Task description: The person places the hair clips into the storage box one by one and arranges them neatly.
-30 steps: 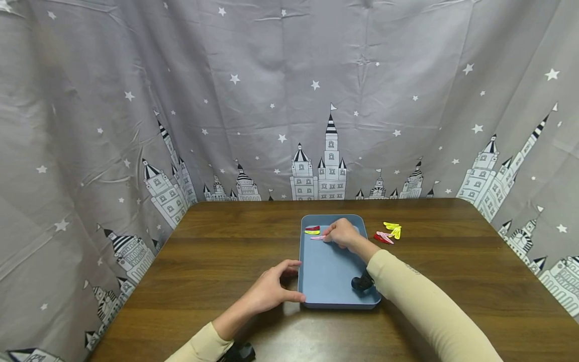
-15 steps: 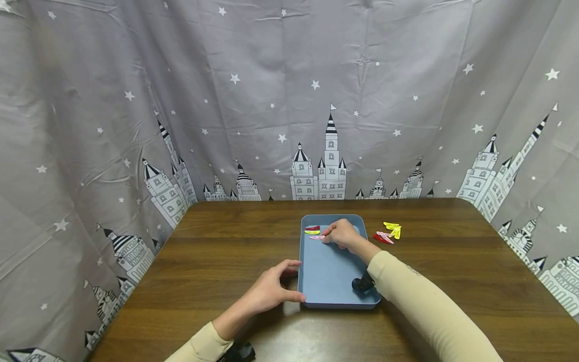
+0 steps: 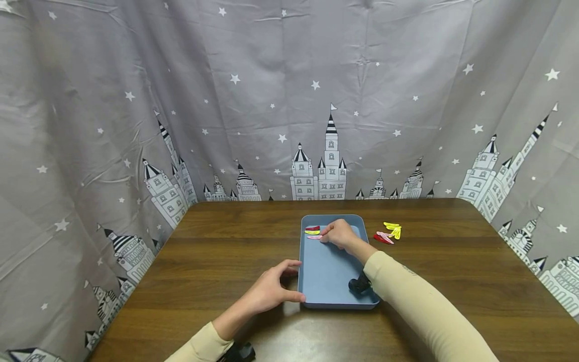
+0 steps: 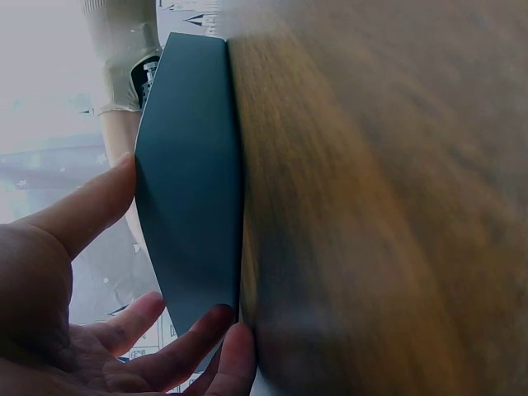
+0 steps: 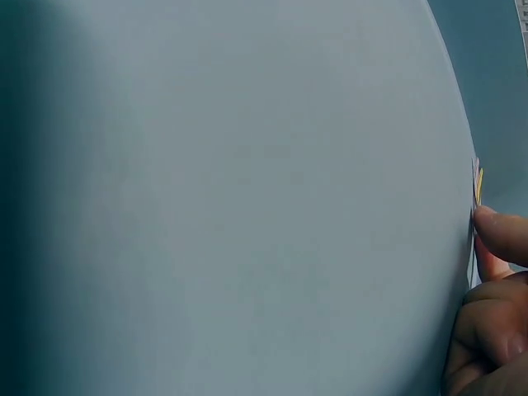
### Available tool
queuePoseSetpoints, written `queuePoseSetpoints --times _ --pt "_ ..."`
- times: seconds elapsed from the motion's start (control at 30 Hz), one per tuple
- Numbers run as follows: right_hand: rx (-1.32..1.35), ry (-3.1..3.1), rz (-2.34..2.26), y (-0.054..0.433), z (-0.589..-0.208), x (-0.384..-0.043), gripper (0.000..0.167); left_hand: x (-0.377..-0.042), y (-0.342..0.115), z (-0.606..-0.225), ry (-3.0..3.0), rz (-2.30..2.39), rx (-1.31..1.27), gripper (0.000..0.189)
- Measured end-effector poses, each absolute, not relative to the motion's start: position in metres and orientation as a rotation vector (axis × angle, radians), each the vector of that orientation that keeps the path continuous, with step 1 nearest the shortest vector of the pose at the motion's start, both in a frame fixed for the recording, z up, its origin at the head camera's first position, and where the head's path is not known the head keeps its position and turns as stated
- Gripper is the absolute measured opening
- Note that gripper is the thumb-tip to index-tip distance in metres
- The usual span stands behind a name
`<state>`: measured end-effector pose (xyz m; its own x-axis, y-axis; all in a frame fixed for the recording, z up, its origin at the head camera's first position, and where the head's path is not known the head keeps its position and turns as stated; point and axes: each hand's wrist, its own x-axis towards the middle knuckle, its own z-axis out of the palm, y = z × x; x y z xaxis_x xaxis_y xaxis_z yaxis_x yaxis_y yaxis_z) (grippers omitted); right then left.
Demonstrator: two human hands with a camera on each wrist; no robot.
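My right hand [image 3: 339, 234] pinches the right end of a pink snap hair clip [image 3: 313, 237] near the floor of a shallow blue-grey tray [image 3: 332, 274]. Just beyond it, a dark red hair clip [image 3: 312, 228] and a yellow hair clip [image 3: 311, 233] lie side by side at the tray's far left. In the right wrist view, the thumb [image 5: 505, 235] and fingers sit at the right edge, with the clip barely visible. My left hand [image 3: 271, 287] rests against the tray's left wall, its thumb on the rim and its fingers loosely spread along the side [image 4: 194, 190].
To the right of the tray, a loose pile of yellow [image 3: 396, 232], pink [image 3: 385, 237] and red hair clips [image 3: 381, 239] lies on the brown wooden table [image 3: 235, 241]. A grey curtain [image 3: 271, 100] with printed castles hangs behind the table.
My right hand has shifted slightly to the left, and the pink hair clip has slid left with it, under the yellow one. The left hand and the tray have stayed put.
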<state>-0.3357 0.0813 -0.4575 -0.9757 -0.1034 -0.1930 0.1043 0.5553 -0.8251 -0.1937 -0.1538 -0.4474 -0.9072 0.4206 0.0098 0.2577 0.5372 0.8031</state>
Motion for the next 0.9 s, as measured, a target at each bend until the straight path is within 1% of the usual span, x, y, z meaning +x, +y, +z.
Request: queuePoseSetpoints --times 0.9 --pt "-0.005 2.606 -1.39 0.0775 -0.4593 -0.3355 0.004 -0.1927 -0.1532 -0.4459 2.593 1.291 0.566 0.079"
